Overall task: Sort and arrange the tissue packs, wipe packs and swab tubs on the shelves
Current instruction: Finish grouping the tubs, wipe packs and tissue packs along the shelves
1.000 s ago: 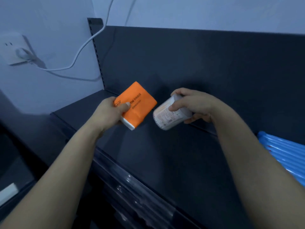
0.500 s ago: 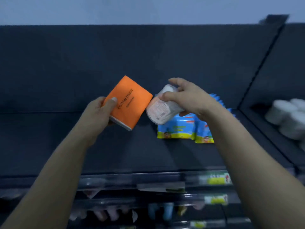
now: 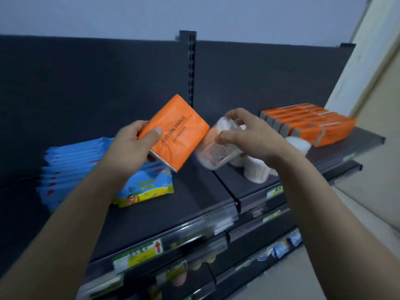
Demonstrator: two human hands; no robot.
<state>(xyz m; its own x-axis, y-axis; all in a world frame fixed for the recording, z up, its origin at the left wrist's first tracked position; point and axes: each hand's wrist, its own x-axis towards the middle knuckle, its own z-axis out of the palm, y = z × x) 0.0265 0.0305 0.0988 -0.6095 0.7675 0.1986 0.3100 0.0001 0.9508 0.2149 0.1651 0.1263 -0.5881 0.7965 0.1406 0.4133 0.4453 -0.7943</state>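
My left hand (image 3: 127, 149) grips an orange tissue pack (image 3: 177, 132) marked COTTON TISSUE, held tilted above the dark top shelf (image 3: 164, 213). Right beside it my right hand (image 3: 249, 136) holds a clear swab tub (image 3: 213, 154) from above with curled fingers. A row of blue wipe packs (image 3: 71, 167) stands on the shelf behind my left forearm. More white swab tubs (image 3: 255, 169) sit on the right shelf section under my right hand. Further right lies a row of orange tissue packs (image 3: 307, 122).
A slotted upright post (image 3: 187, 68) divides the dark back panel. Price labels (image 3: 138, 254) run along the shelf's clear front rail, with lower shelves below. A pale wall (image 3: 376, 87) stands at the right end. Bare shelf surface lies between the wipe packs and the swab tubs.
The view has swung right, bringing the wipe packs, the swab tubs and the row of orange tissue packs into sight. Both hands have kept their hold on the tissue pack and the tub.
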